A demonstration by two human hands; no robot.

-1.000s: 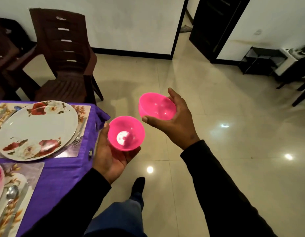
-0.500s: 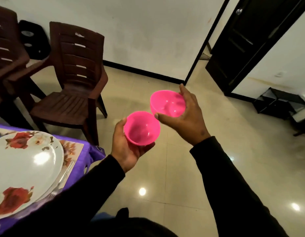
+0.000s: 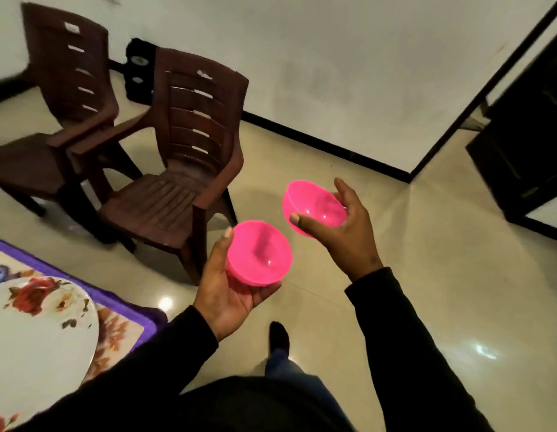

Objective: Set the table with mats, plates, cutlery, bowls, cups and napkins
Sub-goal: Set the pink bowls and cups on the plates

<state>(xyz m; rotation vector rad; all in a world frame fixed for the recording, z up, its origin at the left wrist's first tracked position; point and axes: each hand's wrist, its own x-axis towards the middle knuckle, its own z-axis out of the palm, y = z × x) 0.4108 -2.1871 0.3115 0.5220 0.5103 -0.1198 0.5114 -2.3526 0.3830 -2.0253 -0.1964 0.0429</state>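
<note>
Left hand [image 3: 227, 294] fingers cup pink bowl [image 3: 260, 254] — right hand [image 3: 342, 232] fingers grip second bowl [image 3: 314, 207].

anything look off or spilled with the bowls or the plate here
Nothing stands out. Each hand holds one empty pink bowl over the floor: the left hand cups the nearer bowl, the right hand grips the farther bowl, which is tipped somewhat. The floral plate sits on its mat.

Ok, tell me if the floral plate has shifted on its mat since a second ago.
Cannot tell. The floral plate sits lower left in view, but so do its mat and the purple cloth; the head camera turned, and no slip between them shows.
</note>
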